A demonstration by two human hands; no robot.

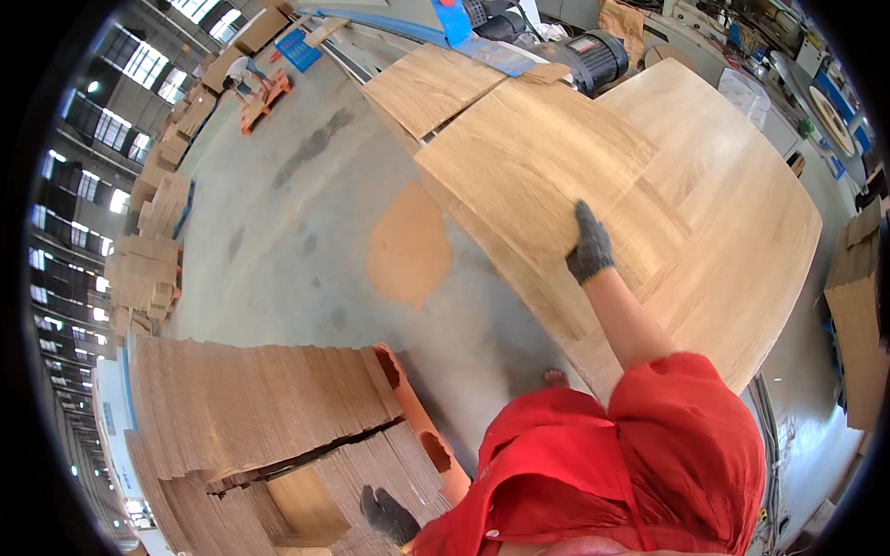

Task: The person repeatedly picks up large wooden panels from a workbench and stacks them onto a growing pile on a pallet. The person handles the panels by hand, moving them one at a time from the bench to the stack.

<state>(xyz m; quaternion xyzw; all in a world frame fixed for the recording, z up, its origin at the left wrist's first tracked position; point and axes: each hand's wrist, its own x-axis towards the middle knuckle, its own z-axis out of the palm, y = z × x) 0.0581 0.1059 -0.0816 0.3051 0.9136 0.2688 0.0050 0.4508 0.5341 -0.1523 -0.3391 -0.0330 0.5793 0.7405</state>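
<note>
My right hand (591,246), in a grey knit glove, rests on a light wood-grain panel (519,153), near its right-hand part. Its fingers look stretched out rather than wrapped round anything. The panel lies on a wide wood-topped table (742,232), and a second wood-grain panel (436,88) lies just beyond it with a narrow gap between. Low on the left, my left hand (387,517), gloved the same way, is at a tall stack of brown boards (269,398). Its fingers are apart and nothing shows in them. I cannot tell if it touches the stack.
An orange pallet edge (422,422) shows beside the stack. A black motor (593,60) and machinery stand behind the table. Brown boards (858,306) are stacked at far right. Far off, a person (246,74) bends over an orange pallet (266,102). Sawdust-coloured patch (410,246) marks the floor.
</note>
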